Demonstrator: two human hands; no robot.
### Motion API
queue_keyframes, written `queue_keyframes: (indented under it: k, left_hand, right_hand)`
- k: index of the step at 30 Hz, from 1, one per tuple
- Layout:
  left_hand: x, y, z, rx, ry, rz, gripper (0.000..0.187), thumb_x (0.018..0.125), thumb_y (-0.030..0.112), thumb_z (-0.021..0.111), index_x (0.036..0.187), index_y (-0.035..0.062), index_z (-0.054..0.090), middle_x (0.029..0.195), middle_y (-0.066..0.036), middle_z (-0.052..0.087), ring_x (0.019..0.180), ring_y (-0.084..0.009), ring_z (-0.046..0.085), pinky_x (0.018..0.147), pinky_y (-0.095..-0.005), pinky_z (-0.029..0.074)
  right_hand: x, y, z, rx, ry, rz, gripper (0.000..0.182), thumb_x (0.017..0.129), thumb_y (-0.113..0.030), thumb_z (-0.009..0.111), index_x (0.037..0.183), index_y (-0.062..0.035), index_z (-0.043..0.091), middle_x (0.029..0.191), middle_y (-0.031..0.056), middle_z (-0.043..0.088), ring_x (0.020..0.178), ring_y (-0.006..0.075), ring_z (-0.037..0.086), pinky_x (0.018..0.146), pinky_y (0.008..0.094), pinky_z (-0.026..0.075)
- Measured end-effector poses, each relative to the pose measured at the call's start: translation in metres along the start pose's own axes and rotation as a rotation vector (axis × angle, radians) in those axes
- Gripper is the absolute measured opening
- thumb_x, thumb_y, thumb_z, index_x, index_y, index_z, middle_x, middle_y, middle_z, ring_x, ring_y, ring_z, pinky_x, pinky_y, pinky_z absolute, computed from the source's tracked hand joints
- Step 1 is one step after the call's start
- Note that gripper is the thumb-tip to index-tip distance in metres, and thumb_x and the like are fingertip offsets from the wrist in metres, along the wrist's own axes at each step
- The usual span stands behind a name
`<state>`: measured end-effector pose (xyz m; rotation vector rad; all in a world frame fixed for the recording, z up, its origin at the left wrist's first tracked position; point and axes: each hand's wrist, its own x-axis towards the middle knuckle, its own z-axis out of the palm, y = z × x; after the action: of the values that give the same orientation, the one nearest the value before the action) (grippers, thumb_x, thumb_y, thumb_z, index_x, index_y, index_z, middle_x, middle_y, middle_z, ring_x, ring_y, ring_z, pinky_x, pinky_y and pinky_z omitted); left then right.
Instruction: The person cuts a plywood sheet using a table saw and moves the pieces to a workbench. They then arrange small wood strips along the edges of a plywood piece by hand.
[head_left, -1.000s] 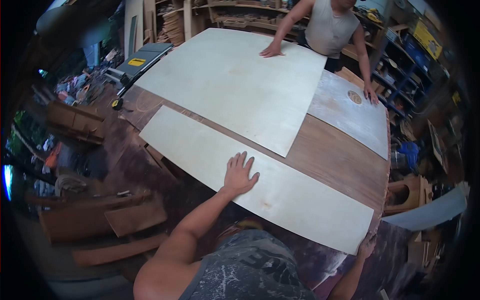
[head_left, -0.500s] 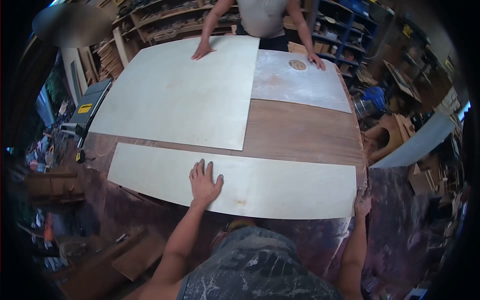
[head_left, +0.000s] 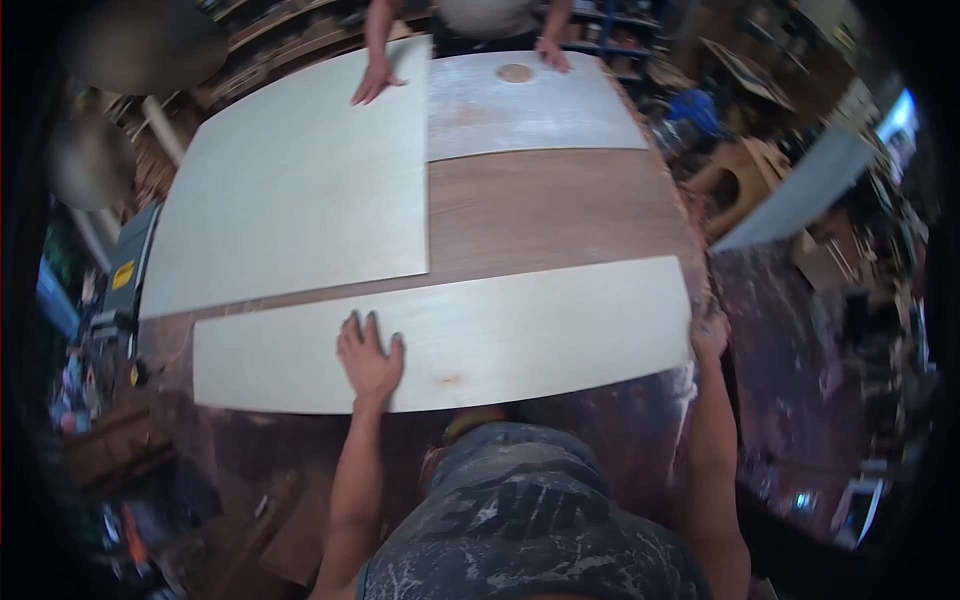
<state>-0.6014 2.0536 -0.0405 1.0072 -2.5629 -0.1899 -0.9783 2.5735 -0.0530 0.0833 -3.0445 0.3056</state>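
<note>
My left hand (head_left: 370,362) lies flat with spread fingers on a long, narrow pale plywood strip (head_left: 520,320), left of its middle. The strip lies along the near side of the worktable. At the strip's right end, my right hand (head_left: 710,335) has curled fingers by the brown table's (head_left: 570,205) right edge. Whether it grips the strip's end or the table edge is hidden. Beyond the strip is a large pale plywood sheet (head_left: 300,190), separated from it by a narrow gap.
Across the table a co-worker's hand (head_left: 377,82) rests on the large sheet. Their other hand (head_left: 551,54) touches a whitish board (head_left: 530,105) with a round mark. A grey machine (head_left: 128,265) stands left. At right are a curved pale sheet (head_left: 800,190) and a wooden piece with an opening (head_left: 740,185).
The view has shifted and turned, so the table and sheets appear further left and tilted. My left hand stays flat on the strip, and my right hand stays at its right end.
</note>
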Motion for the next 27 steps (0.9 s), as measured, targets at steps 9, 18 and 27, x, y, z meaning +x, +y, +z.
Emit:
queue_keyframes:
  k: [9, 18, 27]
  left_hand:
    - [-0.002, -0.001, 0.002, 0.017, -0.015, 0.026, 0.064, 0.090, 0.035, 0.066, 0.144, 0.0022, 0.053, 0.154, -0.026, 0.042, 0.143, -0.0450, 0.035, 0.117, -0.0582, 0.028]
    - [0.000, -0.020, 0.022, 0.041, 0.007, 0.097, 0.063, 0.096, 0.038, 0.061, 0.146, 0.0004, 0.052, 0.153, -0.030, 0.042, 0.143, -0.0470, 0.036, 0.118, -0.0581, 0.029]
    - [-0.004, 0.012, -0.016, 0.148, -0.131, 0.102, 0.082, 0.104, 0.067, 0.029, 0.154, 0.0039, 0.042, 0.157, -0.031, 0.037, 0.140, -0.0508, 0.039, 0.111, -0.0641, 0.036]
  right_hand:
    - [0.000, -0.004, 0.010, 0.034, 0.100, 0.106, 0.064, 0.095, -0.059, 0.054, 0.138, -0.0118, 0.058, 0.124, 0.0240, 0.065, 0.116, 0.0435, 0.064, 0.098, 0.0525, 0.052]
    - [-0.002, -0.009, -0.002, 0.065, -0.032, 0.207, 0.070, 0.095, -0.057, 0.054, 0.147, -0.0106, 0.051, 0.131, 0.0198, 0.061, 0.122, 0.0367, 0.061, 0.104, 0.0478, 0.049]
    - [-0.010, -0.017, -0.020, 0.145, -0.070, 0.238, 0.069, 0.101, -0.057, 0.047, 0.152, -0.0108, 0.048, 0.134, 0.0202, 0.060, 0.128, 0.0363, 0.056, 0.109, 0.0484, 0.043]
